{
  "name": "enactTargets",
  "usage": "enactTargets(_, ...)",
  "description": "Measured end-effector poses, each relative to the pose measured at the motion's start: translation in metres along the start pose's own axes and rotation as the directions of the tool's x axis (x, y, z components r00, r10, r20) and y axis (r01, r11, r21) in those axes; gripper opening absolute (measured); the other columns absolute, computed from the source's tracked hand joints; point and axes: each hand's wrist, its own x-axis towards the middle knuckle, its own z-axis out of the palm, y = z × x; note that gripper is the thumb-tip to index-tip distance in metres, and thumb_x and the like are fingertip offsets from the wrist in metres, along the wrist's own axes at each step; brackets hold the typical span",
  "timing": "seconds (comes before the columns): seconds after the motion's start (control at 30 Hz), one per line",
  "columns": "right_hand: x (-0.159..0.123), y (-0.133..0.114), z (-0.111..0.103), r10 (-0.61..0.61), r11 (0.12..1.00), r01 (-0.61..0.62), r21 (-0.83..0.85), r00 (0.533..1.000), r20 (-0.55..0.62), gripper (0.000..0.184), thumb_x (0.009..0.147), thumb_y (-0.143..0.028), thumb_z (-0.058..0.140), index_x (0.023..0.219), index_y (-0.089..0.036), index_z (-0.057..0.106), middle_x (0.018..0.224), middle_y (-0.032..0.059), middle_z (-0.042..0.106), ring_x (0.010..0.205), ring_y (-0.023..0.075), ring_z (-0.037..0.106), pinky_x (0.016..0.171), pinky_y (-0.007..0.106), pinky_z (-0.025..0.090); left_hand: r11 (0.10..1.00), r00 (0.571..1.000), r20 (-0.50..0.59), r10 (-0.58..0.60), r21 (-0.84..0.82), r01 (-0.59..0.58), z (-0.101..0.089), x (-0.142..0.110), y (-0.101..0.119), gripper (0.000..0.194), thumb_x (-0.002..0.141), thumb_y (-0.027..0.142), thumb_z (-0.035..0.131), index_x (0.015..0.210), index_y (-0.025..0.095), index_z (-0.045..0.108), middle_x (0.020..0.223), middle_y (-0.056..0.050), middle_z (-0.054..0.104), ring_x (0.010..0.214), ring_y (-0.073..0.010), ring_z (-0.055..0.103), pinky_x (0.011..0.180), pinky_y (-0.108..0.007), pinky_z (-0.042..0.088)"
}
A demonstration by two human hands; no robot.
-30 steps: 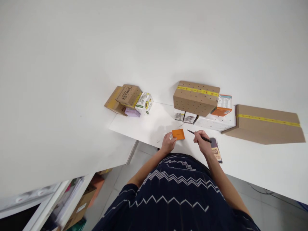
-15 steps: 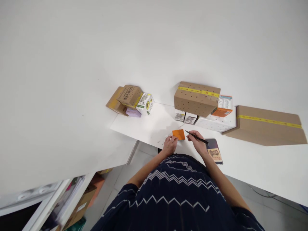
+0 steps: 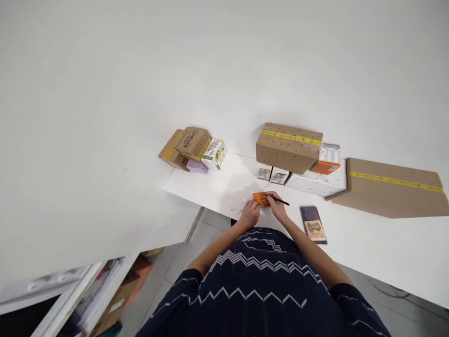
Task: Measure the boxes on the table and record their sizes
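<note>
An orange pad of sticky notes (image 3: 260,198) lies on the white table (image 3: 368,238) close to its near edge. My left hand (image 3: 250,213) rests with its fingers on the pad's left corner, holding it down. My right hand (image 3: 276,208) is closed round a thin black pen (image 3: 279,201), and the pen's tip sits over the pad's right part. The right hand's fingers cover part of the pad.
A phone (image 3: 313,224) with a portrait on its case lies just right of my right hand. Behind stand a perforated cardboard box (image 3: 287,147) on small cartons, an orange carton (image 3: 326,159), a flat taped box (image 3: 393,189), and several small boxes (image 3: 194,150) at the left.
My right hand has moved left with the pen, from beside the phone onto the orange pad. The left hand stayed on the pad's left corner.
</note>
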Motion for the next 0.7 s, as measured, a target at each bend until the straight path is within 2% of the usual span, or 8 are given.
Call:
enactTargets(0.13,0.002,0.007,-0.002,-0.001,1.0,0.003,0.029,0.999,-0.041,0.02,0.073,-0.039,0.057,0.084,-0.023,0.059,0.073,0.0008,0.065,0.068,0.02,0.063,0.071,0.039,0.055,0.997,1.0,0.007,-0.03,0.075,0.03,0.003,0.0,0.0,0.023,0.086,0.015,0.044,0.097,0.018,0.064,0.101,-0.011,0.062,0.097,-0.0226,0.056,0.084,-0.038,0.043)
enactTargets(0.27,0.002,0.008,-0.003,-0.012,0.998,0.014,0.063,0.999,-0.039,0.02,0.074,-0.041,0.058,0.083,-0.024,0.061,0.074,0.0019,0.066,0.068,0.0212,0.063,0.07,0.04,0.055,0.99,0.999,-0.004,-0.032,0.137,0.033,0.005,-0.002,0.001,0.03,0.086,0.016,0.046,0.111,0.019,0.061,0.117,-0.011,0.059,0.106,-0.0217,0.055,0.087,-0.037,0.041)
enactTargets(0.43,0.003,0.01,-0.003,-0.025,0.998,0.028,0.061,0.998,-0.05,0.019,0.074,-0.042,0.059,0.082,-0.024,0.061,0.073,0.0016,0.065,0.067,0.0206,0.062,0.071,0.041,0.055,0.995,0.996,0.05,-0.07,0.068,0.067,0.003,-0.004,0.003,0.039,0.085,0.014,0.046,0.121,0.023,0.056,0.126,-0.009,0.057,0.12,-0.0224,0.049,0.096,-0.038,0.037)
enactTargets(0.5,0.003,0.011,-0.004,-0.018,0.998,0.022,0.067,0.999,-0.052,0.019,0.075,-0.042,0.059,0.083,-0.024,0.061,0.073,0.0014,0.064,0.066,0.0204,0.062,0.071,0.041,0.054,0.992,0.989,0.078,-0.127,0.001,0.128,0.003,-0.006,0.002,0.043,0.083,0.016,0.05,0.126,0.024,0.052,0.13,-0.009,0.054,0.123,-0.0233,0.046,0.1,-0.04,0.035)
enactTargets(0.57,0.003,0.011,-0.004,-0.01,0.997,0.014,0.077,0.999,-0.048,0.019,0.075,-0.042,0.059,0.083,-0.024,0.061,0.072,0.0013,0.065,0.066,0.0204,0.062,0.071,0.041,0.054,0.959,0.959,0.097,-0.267,-0.076,0.275,0.004,-0.006,-0.002,0.057,0.079,0.022,0.058,0.134,0.022,0.043,0.139,-0.011,0.045,0.129,-0.0257,0.039,0.104,-0.042,0.032)
enactTargets(0.63,0.003,0.011,-0.003,-0.014,0.996,0.018,0.084,0.999,-0.045,0.019,0.075,-0.042,0.059,0.082,-0.025,0.061,0.072,0.0013,0.065,0.066,0.0205,0.061,0.072,0.041,0.054,0.868,0.878,0.159,-0.451,-0.153,0.473,0.008,-0.005,-0.01,0.081,0.072,0.03,0.068,0.142,0.02,0.028,0.147,-0.014,0.033,0.135,-0.0292,0.032,0.106,-0.046,0.03)
enactTargets(0.7,0.004,0.012,-0.003,-0.027,0.996,0.03,0.085,0.999,-0.042,0.019,0.075,-0.042,0.059,0.082,-0.024,0.061,0.072,0.0014,0.065,0.065,0.0203,0.061,0.072,0.041,0.053,0.772,0.796,0.274,-0.539,-0.216,0.598,0.012,-0.002,-0.021,0.099,0.065,0.035,0.074,0.146,0.021,0.018,0.15,-0.015,0.026,0.138,-0.0312,0.026,0.107,-0.048,0.029)
